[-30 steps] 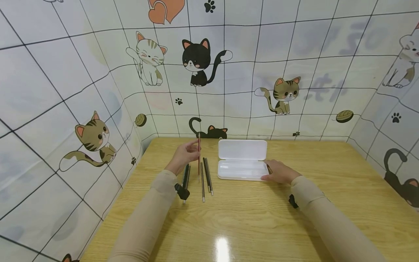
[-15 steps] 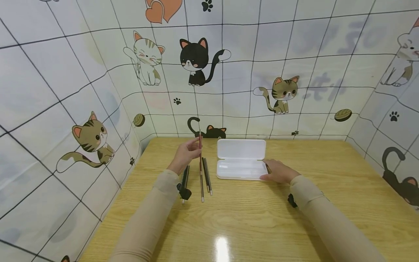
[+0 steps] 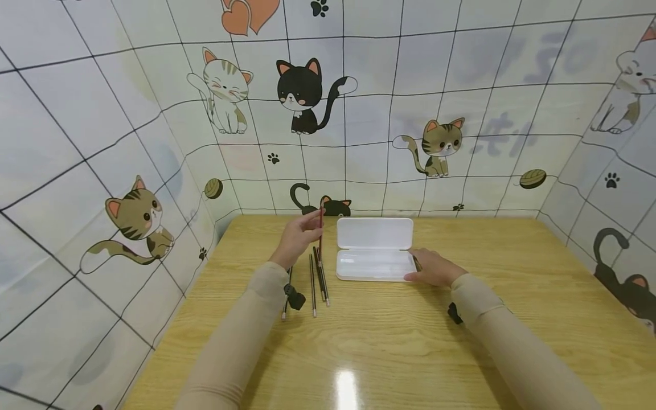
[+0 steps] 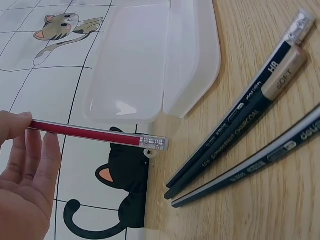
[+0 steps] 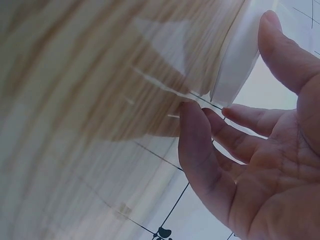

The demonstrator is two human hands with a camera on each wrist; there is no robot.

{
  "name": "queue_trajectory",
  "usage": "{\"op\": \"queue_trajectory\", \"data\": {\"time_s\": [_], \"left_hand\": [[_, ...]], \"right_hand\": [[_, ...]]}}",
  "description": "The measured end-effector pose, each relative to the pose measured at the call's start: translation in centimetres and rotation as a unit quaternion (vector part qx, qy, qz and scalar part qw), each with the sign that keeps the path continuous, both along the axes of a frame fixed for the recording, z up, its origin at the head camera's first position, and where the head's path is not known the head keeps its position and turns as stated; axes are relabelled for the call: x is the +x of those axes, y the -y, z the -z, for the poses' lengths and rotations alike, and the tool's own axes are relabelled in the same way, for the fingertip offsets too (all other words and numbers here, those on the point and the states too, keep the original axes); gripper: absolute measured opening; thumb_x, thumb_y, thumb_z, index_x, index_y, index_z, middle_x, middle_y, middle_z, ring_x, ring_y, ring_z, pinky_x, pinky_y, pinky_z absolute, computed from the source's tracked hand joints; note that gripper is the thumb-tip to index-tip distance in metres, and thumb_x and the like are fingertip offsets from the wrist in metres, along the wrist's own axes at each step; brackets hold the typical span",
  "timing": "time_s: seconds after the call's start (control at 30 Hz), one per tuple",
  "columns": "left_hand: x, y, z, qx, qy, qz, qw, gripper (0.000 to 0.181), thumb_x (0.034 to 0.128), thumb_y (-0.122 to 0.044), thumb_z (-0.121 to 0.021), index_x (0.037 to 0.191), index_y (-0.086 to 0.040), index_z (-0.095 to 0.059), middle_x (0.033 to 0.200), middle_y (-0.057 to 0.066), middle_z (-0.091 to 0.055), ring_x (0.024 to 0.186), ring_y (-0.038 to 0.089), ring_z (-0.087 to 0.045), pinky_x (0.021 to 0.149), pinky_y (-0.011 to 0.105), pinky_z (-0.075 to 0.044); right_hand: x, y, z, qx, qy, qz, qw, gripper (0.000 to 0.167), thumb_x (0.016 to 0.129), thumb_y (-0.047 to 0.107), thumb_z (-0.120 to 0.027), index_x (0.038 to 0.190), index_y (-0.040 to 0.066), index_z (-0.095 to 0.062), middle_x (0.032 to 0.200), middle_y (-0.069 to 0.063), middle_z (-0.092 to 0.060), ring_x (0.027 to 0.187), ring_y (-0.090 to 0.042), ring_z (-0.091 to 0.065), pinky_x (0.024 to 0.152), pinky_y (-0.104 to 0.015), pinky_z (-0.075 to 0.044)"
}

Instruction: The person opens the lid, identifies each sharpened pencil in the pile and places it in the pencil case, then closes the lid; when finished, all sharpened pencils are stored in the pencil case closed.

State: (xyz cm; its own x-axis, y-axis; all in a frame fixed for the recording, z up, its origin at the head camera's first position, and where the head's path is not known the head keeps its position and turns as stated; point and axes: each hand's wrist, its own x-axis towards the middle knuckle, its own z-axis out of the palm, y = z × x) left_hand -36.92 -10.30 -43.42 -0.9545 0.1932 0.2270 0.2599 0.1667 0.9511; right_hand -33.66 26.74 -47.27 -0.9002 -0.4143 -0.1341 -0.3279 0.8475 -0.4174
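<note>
In the head view my left hand [image 3: 297,238] pinches a red pencil [image 3: 321,228] and holds it raised over several dark pencils [image 3: 313,287] on the table. The left wrist view shows the thumb and fingertips on one end of the red pencil [image 4: 90,132], its silver ferrule and eraser at the other end. A white pencil case [image 3: 375,233] lies with its lid raised, just right of the pencils. My right hand [image 3: 433,267] holds the case's right end, thumb at the front corner, other fingers toward the back. The case's tray appears bare inside.
The dark pencils in the left wrist view include one marked HB [image 4: 272,67] and a charcoal pencil [image 4: 235,130] with a pale SOFT band. A wooden table [image 3: 389,347] ends against a cat-patterned wall covering [image 3: 369,125] at the back and sides.
My left hand has moved right with the red pencil, toward the pencil case. The right hand and the case stay together; the whole head view has shifted slightly left.
</note>
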Motion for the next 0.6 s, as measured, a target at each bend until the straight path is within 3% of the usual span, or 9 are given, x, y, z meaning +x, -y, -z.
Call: {"op": "queue_trajectory", "data": {"time_s": [0.17, 0.43, 0.6], "left_hand": [[-0.4, -0.8, 0.0, -0.008, -0.012, 0.005, 0.9999, 0.052, 0.0941, -0.002, -0.07, 0.143, -0.016, -0.061, 0.117, 0.011, -0.069, 0.111, 0.029, -0.064, 0.094, 0.038, -0.055], [-0.7, -2.0, 0.1, 0.05, 0.003, 0.007, 0.9987, 0.051, 0.0961, -0.001, -0.067, 0.144, -0.017, -0.059, 0.114, 0.01, -0.067, 0.11, 0.025, -0.062, 0.093, 0.034, -0.056], [-1.0, -2.6, 0.2, 0.066, 0.006, 0.007, 0.9978, 0.053, 0.0954, 0.004, -0.066, 0.145, -0.013, -0.058, 0.118, 0.02, -0.065, 0.111, 0.025, -0.062, 0.093, 0.035, -0.056]], "right_hand": [[0.0, 0.0, -0.1, -0.003, 0.001, 0.001, 1.0, 0.086, 0.096, 0.041, -0.07, 0.152, -0.011, -0.032, 0.153, -0.035, -0.036, 0.141, -0.054, -0.031, 0.113, -0.065, -0.028], [0.1, -0.1, -0.1, -0.005, -0.012, -0.012, 0.9998, 0.083, 0.096, 0.04, -0.07, 0.151, -0.011, -0.034, 0.151, -0.035, -0.039, 0.139, -0.055, -0.034, 0.112, -0.066, -0.029], [0.3, -0.1, -0.2, -0.006, -0.01, -0.012, 0.9999, 0.083, 0.097, 0.039, -0.069, 0.152, -0.011, -0.033, 0.151, -0.035, -0.038, 0.139, -0.055, -0.034, 0.112, -0.066, -0.029]]}}
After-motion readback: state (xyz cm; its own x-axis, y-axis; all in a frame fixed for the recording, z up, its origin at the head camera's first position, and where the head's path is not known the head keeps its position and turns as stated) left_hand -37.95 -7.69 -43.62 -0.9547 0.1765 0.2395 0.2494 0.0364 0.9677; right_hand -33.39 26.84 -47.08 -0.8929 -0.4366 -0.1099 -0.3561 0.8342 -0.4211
